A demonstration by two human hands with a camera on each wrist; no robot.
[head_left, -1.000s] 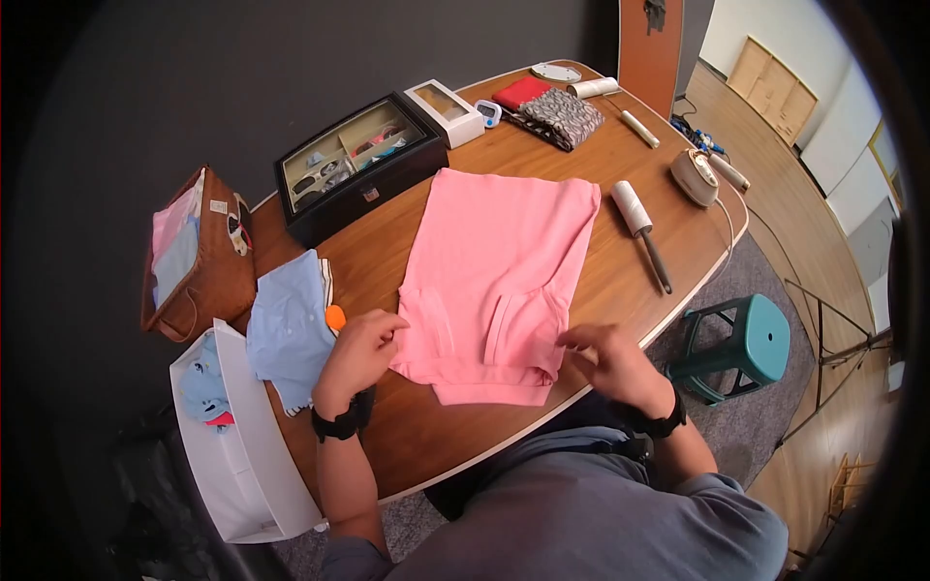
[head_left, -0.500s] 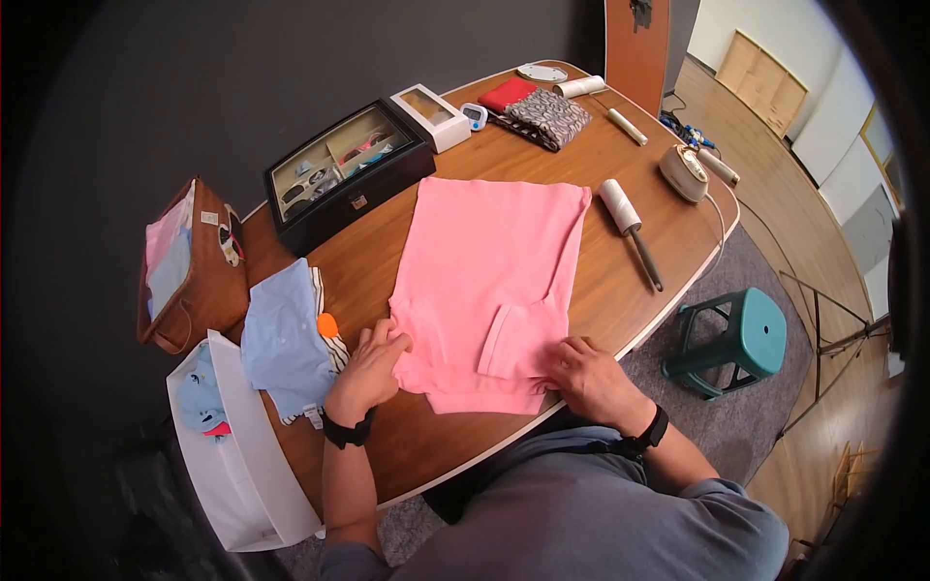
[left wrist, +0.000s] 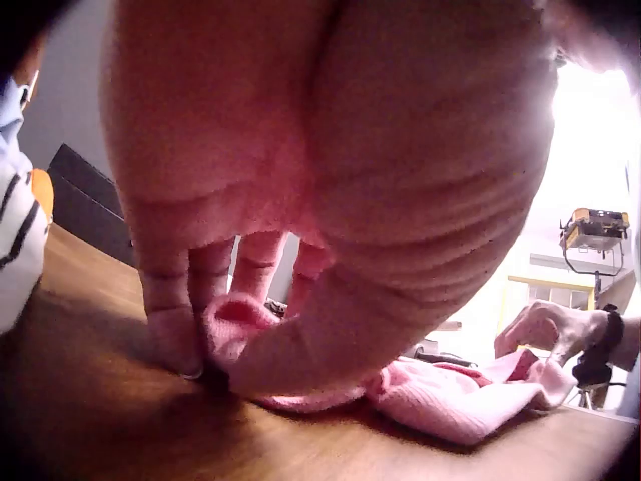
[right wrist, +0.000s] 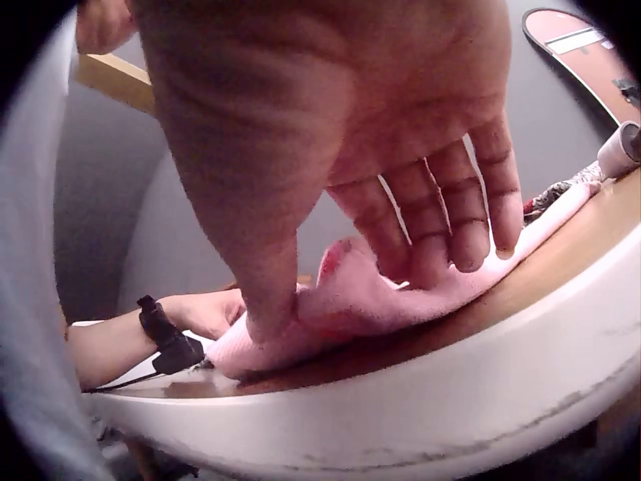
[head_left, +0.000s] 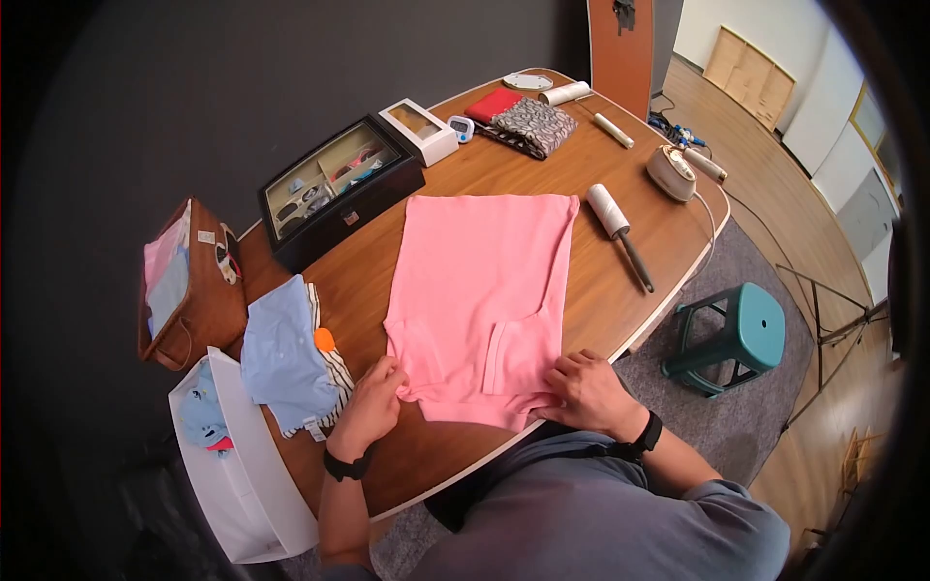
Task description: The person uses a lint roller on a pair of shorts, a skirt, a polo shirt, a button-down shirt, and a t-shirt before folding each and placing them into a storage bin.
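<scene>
A pink sweatshirt (head_left: 484, 261) lies spread on the wooden table, its sleeves folded inward and its ribbed band (head_left: 475, 412) at the near edge. At the near left corner, my left hand (head_left: 375, 402) pinches the fabric; the left wrist view shows a pink fold (left wrist: 235, 326) between thumb and fingers. My right hand (head_left: 591, 392) grips the near right corner. In the right wrist view, its thumb is at the near side of the bunched cloth (right wrist: 351, 296) and its fingers lie over the far side.
Left of the sweatshirt lie light blue clothes (head_left: 286, 344), beside a white bin (head_left: 237, 484) and a brown basket (head_left: 203, 300). A black display case (head_left: 339, 189) stands behind. On the right are a lint roller (head_left: 610, 213) and a small iron (head_left: 671, 174). A green stool (head_left: 756, 329) stands off the table.
Both hands have come in to the sweatshirt's near corners and taken hold of its fabric; the right hand was apart from it earlier. The head view has shifted slightly.
</scene>
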